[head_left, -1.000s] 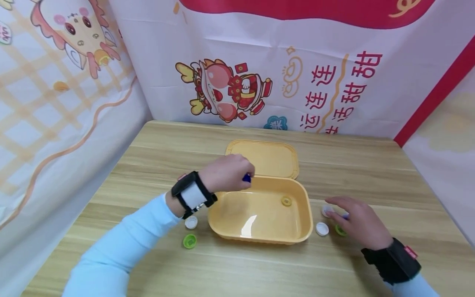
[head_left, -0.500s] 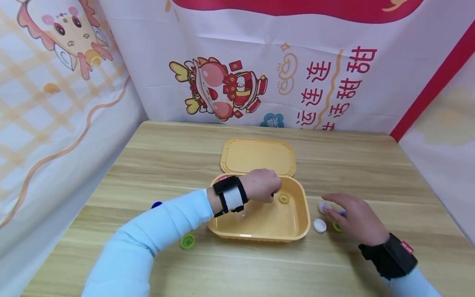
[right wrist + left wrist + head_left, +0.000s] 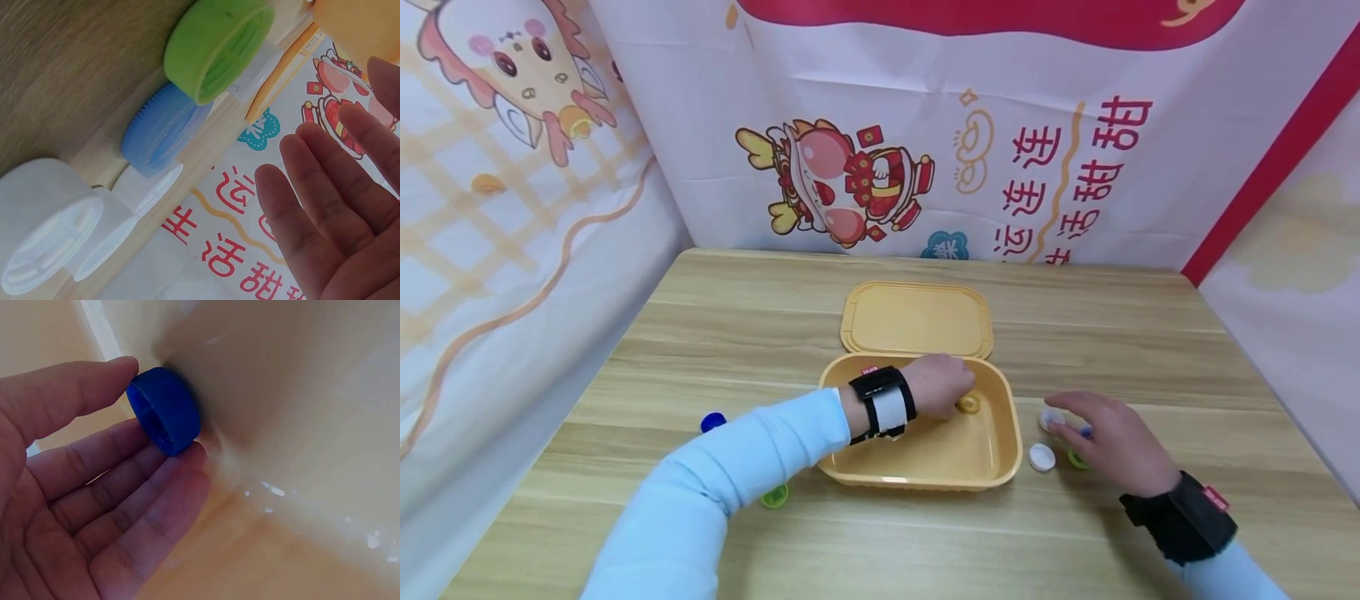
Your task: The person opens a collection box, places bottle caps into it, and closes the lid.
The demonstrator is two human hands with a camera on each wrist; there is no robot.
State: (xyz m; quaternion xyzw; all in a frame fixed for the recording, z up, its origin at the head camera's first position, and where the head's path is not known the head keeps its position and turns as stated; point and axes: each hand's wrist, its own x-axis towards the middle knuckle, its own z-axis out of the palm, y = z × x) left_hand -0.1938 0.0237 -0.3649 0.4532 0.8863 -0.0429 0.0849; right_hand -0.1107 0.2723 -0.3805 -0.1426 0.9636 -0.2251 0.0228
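My left hand (image 3: 936,385) is down inside the yellow plastic box (image 3: 917,481), by its back wall. In the left wrist view, its thumb and fingertips pinch a blue bottle cap (image 3: 165,411), tilted with the hollow side toward the palm. A yellow cap (image 3: 969,403) lies on the box floor just beside that hand. To the right of the box, my right hand (image 3: 1120,446) hovers with fingers spread and nothing in them. Around it on the table are a green cap (image 3: 212,50), a blue cap (image 3: 165,128) and several white caps (image 3: 50,219).
The box's yellow lid (image 3: 917,321) lies flat right behind it. Left of the box are another blue cap (image 3: 712,422) and a green cap (image 3: 775,496), partly covered by the left sleeve. A printed cloth (image 3: 850,67) hangs behind the wooden table (image 3: 880,550).
My left hand has moved right and down into the box with the blue bottle cap. The blue cap on the left side has come out from behind the sleeve. My right hand stays put.
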